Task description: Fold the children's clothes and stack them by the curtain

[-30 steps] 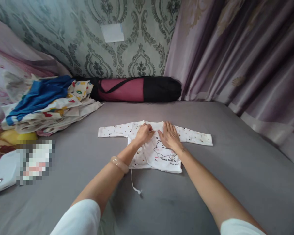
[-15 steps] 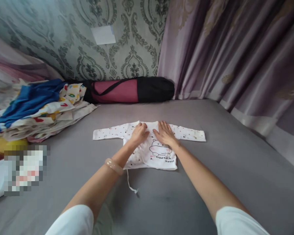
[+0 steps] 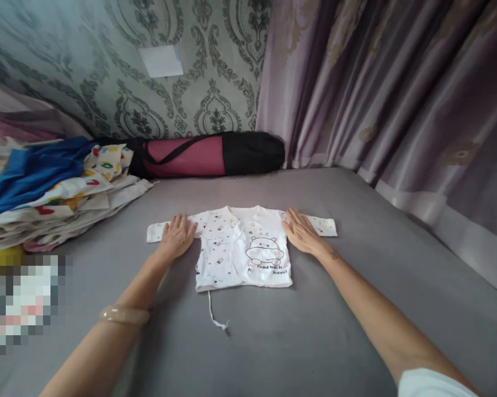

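A white baby wrap shirt [image 3: 219,259] with a cartoon animal and small prints lies spread flat, both sleeves out to the sides. One white tie string [image 3: 214,315] trails from its lower left hem. My left hand [image 3: 177,234] rests flat on the left sleeve, fingers stretched out. On the other side my right hand [image 3: 301,229] lies flat over the right sleeve near the shoulder, fingers extended. Each hand covers part of the sleeve under it. A pale bangle [image 3: 124,315] circles my left wrist.
The shirt lies on a grey bed sheet [image 3: 314,331]. A heap of folded clothes [image 3: 53,187] is at the left. Along the patterned wall lies a long maroon and black bag [image 3: 186,156]. Purple curtains [image 3: 335,82] hang at the right. A pixelated patch covers something lower left.
Both hands have moved outward from the shirt's chest to its sleeves. My left hand's curled fingers are now stretched out. The camera view has shifted slightly right.
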